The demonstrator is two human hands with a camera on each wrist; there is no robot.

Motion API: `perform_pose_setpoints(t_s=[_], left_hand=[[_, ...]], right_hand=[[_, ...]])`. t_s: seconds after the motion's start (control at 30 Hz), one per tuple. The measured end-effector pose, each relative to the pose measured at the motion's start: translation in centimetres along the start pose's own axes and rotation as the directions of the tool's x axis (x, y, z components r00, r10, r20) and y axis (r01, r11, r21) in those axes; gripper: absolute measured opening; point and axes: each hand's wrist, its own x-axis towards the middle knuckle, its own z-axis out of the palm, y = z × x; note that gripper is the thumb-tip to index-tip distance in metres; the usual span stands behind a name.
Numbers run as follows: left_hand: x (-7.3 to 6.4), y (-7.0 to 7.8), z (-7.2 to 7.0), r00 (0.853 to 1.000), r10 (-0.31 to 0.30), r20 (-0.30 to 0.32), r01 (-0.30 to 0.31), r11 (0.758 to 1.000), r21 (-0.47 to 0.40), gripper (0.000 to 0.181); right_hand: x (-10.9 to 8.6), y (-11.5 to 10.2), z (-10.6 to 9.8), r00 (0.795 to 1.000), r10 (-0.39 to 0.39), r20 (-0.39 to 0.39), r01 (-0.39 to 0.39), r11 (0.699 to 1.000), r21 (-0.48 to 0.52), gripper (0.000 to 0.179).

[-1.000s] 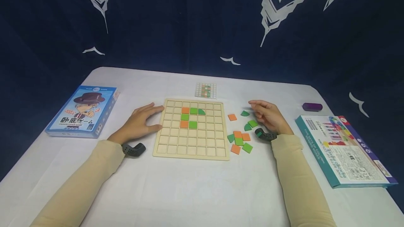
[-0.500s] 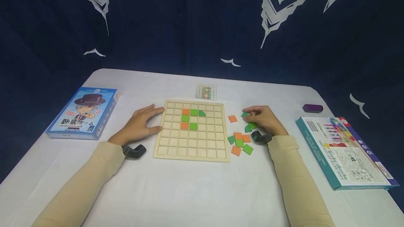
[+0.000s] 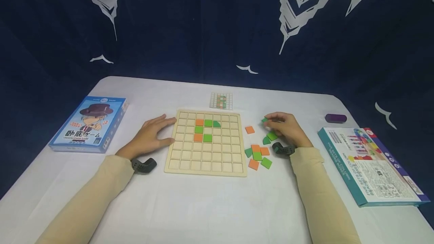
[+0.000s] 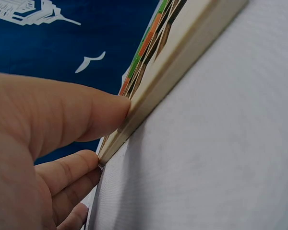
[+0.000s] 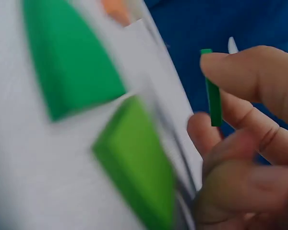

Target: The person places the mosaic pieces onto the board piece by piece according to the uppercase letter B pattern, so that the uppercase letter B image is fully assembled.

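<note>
My left hand rests at the left edge of a pale wooden grid board, thumb and fingertips touching its side; the left wrist view shows the thumb against the rim. Several orange and light-green square tiles and a dark-green quarter-round tile sit in the board's upper cells. To the right of the board, my right hand pinches another dark-green tile between thumb and fingers. Seen edge-on in the right wrist view, that tile is off the table. Below this hand lie a light-green square tile and a dark-green quarter-round tile.
More loose tiles lie right of the board, among them an orange square and a light-green square. A small pattern card lies behind the board. A blue game box is at left; a teal-edged box and purple object are at right.
My right hand has come down to the loose tiles, closed on a dark-green tile and lifted it slightly. The left hand stays at the board's edge.
</note>
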Motion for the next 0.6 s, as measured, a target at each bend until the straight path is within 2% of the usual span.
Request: perform_pose_setpoints(t_s=[0.1, 0.2, 0.3, 0.4, 0.5, 0.6], left_hand=[[0.0, 0.0, 0.0, 1.0, 0.003, -0.007, -0.003, 1.0, -0.002, 0.075], [-0.1, -0.1, 0.0, 1.0, 0.002, -0.013, -0.002, 1.0, -0.001, 0.075], [-0.1, -0.1, 0.0, 1.0, 0.004, -0.017, -0.004, 1.0, -0.001, 0.075], [-0.1, -0.2, 0.2, 1.0, 0.013, -0.022, -0.013, 1.0, -0.006, 0.074], [-0.1, -0.3, 0.3, 0.999, 0.022, -0.027, -0.022, 1.0, -0.007, 0.073], [-0.1, -0.3, 0.3, 0.999, 0.019, -0.029, -0.019, 1.0, 0.001, 0.073]], right_hand=[[-0.1, -0.3, -0.4, 1.0, -0.031, 0.007, 0.03, 0.999, 0.044, 0.042], [-0.1, -0.8, -0.4, 0.999, -0.03, 0.029, 0.024, 0.985, 0.173, 0.037], [0.0, -1.4, -0.3, 0.998, 0.0, 0.069, -0.025, 0.933, 0.36, 0.025], [-0.1, -2.0, 0.1, 0.994, 0.028, 0.107, -0.077, 0.869, 0.489, 0.026], [-0.2, -2.7, 0.8, 0.986, 0.004, 0.165, -0.095, 0.834, 0.544, 0.032], [-0.2, -3.3, 1.7, 0.974, -0.031, 0.225, -0.106, 0.816, 0.568, 0.035]])
